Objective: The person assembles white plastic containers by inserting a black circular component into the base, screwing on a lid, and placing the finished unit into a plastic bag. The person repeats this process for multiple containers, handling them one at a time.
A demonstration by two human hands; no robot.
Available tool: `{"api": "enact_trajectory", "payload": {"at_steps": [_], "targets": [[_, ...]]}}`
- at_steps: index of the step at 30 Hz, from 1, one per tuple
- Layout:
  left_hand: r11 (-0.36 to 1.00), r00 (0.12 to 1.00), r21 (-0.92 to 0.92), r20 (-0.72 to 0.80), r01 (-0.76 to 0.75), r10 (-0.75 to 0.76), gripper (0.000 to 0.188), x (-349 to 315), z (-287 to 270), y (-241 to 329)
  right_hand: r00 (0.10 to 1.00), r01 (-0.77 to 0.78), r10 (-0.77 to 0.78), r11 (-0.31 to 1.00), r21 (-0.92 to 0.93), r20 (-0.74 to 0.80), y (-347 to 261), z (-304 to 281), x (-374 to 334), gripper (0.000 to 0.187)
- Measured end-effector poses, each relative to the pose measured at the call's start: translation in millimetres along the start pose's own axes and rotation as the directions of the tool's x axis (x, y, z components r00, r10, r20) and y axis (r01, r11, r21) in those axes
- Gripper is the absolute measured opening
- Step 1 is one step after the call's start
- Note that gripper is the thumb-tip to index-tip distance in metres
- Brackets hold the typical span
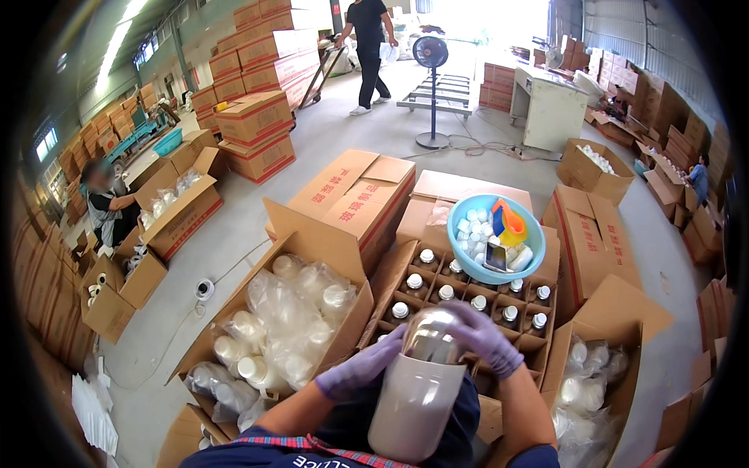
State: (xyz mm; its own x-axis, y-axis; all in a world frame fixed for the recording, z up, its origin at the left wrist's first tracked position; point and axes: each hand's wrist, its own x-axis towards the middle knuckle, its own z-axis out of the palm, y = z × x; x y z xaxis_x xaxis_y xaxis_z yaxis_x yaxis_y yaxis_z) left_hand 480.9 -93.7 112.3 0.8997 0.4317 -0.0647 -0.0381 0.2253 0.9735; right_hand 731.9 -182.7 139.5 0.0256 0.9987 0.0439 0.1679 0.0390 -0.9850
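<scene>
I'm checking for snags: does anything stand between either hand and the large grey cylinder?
Only the purple gloves: the right hand lies on the domed top of the large grey cylinder, and the left hand appears to touch its left side.

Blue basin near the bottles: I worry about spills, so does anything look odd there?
Nothing looks spilled, but the blue basin overhangs the open bottle carton, odd because it hides part of the back edge.

The cylinder (417, 409) is greyish white beneath a mirror-silver domed top (431, 341), the left glove (364, 371) and right glove (482, 333) lavender. Bottle caps (478, 302) show white, the basin (535, 238) light blue, the plastic piece (512, 224) in it orange and yellow, the cartons (335, 183) tan with red print; the navy shirt (253, 457) meets red-and-blue plaid trim (312, 442).
</scene>
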Motion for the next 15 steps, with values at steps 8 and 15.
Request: {"api": "enact_trajectory", "payload": {"at_steps": [8, 15], "targets": [[0.853, 0.977, 0.476, 0.104, -0.213, 0.186, 0.102, -76, 69, 0, 0.936, -0.204, 0.239, 0.966, -0.157, 0.258, -25, -4, -77, 0.042], [0.985, 0.979, 0.168, 0.196, 0.028, -0.062, 0.097, -145, 59, -50, 0.782, -0.48, 0.537, 0.842, 0.244, -0.316, 22, 14, -324, 0.047]]}}
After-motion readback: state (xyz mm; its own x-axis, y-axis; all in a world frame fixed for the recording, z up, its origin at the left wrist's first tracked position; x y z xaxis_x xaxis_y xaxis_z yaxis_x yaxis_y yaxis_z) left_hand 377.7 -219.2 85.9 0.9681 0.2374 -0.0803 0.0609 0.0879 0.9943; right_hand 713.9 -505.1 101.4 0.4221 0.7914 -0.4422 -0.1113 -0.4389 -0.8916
